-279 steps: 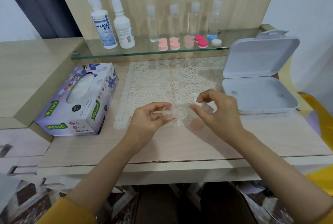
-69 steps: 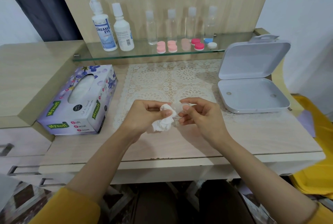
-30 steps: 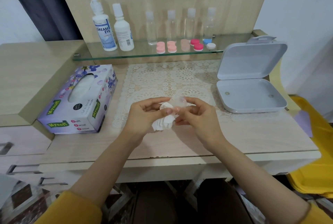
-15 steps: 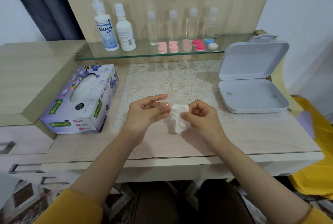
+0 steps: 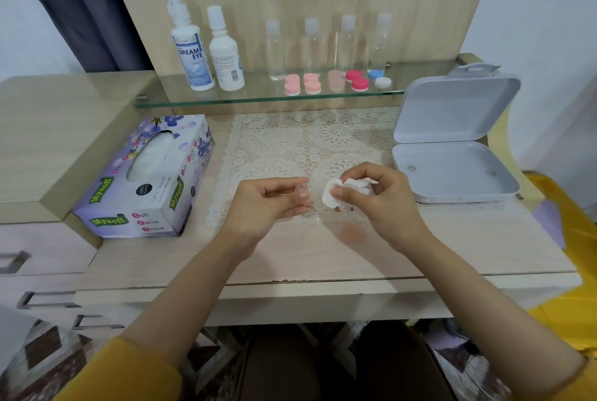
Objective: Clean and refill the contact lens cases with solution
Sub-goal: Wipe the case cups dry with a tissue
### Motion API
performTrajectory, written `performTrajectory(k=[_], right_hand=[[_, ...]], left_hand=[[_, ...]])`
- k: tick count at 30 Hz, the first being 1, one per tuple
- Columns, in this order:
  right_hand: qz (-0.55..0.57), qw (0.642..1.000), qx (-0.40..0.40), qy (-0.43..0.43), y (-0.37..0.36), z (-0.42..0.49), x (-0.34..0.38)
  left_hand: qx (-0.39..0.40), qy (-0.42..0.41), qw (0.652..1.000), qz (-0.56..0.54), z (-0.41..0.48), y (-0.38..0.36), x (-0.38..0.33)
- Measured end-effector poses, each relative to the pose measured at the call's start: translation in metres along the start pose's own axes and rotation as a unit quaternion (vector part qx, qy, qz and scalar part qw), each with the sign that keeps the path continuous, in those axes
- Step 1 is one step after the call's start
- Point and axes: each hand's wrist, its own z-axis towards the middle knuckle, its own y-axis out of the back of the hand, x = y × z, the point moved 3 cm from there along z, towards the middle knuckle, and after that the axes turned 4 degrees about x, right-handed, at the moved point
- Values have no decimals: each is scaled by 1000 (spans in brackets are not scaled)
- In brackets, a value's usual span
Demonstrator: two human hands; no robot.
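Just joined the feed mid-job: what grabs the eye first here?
The two hands over the lace mat: the right hand pinches a crumpled white tissue, the left hand holds a small clear lens case. Behind, a glass shelf lines up bottles and pink cases; an open grey box sits right.

Likely a home dressing table or bedroom vanity: pale wood-grain desk (image 5: 323,258) with drawers (image 5: 42,258) at left, lace doily (image 5: 307,145), glass shelf (image 5: 258,98) of solution bottles (image 5: 192,55) and lens cases (image 5: 302,84), floral tissue box (image 5: 145,181), dark curtain (image 5: 80,6) behind, patterned floor below.
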Motion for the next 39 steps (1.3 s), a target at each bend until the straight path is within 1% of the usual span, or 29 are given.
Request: performTrajectory(k=[8,11,16,21,27,36,39], right_hand=[[-34,999,9,-9,1,0,-3],[-20,1000,0,-15,1,1,-1],[-14,999,23,-26,3,-1,-1],[-60,998,-9,-20,2,-2,-4],[-51,998,25,-3,4,-4,1],[-100,993,-60,1,-3,-5,-2],[-105,991,-85,10,-3,-4,-1]], left_hand=[[12,4,1000,17,-1,-3,-1],[10,5,1000,25,-1,-4,-1],[-2,8,1000,25,0,-2,-2],[2,8,999,34,-1,-5,-3],[6,4,999,41,3,-1,-7],[-5,1,999,31,0,-5,0],[-4,-2,999,44,1,-7,1]])
